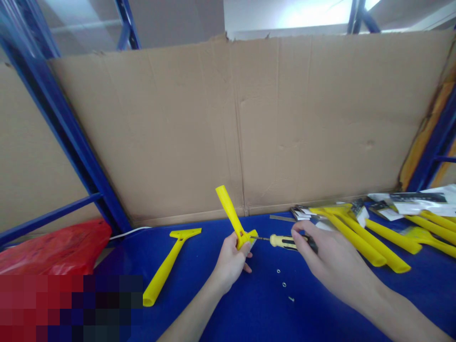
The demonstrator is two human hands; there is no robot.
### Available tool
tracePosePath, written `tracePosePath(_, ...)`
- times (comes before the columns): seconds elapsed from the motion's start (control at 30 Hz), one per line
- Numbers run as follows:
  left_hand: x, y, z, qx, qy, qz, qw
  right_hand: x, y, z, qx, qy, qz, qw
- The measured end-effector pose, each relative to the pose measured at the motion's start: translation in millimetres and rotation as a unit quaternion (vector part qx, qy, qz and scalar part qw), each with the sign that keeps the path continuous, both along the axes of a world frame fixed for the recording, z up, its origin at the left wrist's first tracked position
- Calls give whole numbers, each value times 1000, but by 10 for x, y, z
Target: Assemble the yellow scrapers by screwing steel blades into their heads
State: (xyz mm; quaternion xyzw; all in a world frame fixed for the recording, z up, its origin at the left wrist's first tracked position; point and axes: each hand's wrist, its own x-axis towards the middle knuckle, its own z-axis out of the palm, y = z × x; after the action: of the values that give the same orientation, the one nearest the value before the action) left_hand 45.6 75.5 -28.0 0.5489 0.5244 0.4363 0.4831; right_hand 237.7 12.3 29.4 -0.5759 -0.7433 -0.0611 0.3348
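My left hand [233,261] grips the head of a yellow scraper [230,209], whose handle points up and away to the left. In my right hand [327,256] is a screwdriver [281,241] with a cream and black handle. Its shaft reaches left, and the tip meets the scraper head near my left fingers; the screw there is too small to make out. Below the screwdriver, two small nuts [284,284] and a screw [291,299] lie on the blue table [256,308]. Another yellow scraper [167,266] rests on the table, left of my left hand.
Several yellow scrapers [356,237] and plastic packets [423,197] are piled at the right. A thin metal strip [282,218] lies at the back. Cardboard [213,128] walls off the far side between blue posts [81,142]. A red bag [57,247] sits at the left.
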Motion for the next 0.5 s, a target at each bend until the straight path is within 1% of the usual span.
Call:
tracePosePath(0.13,1,8,-2,-3,4,-4,1000,44,-23,16,44,8,84,995)
tracePosePath(0.23,-1,4,-3,-2,4,-9,1000,44,-44,47,34,5,122,992)
tracePosePath(0.33,3,-6,0,3,-2,-12,1000,17,-47,64,43,13,114,992)
tracePosePath(0.4,7,-10,4,4,-9,-14,1000,-1,-39,57,51,16,89,995)
tracePosePath(0.5,10,-8,4,4,-17,-13,1000,-9,-22,26,39,0,42,998)
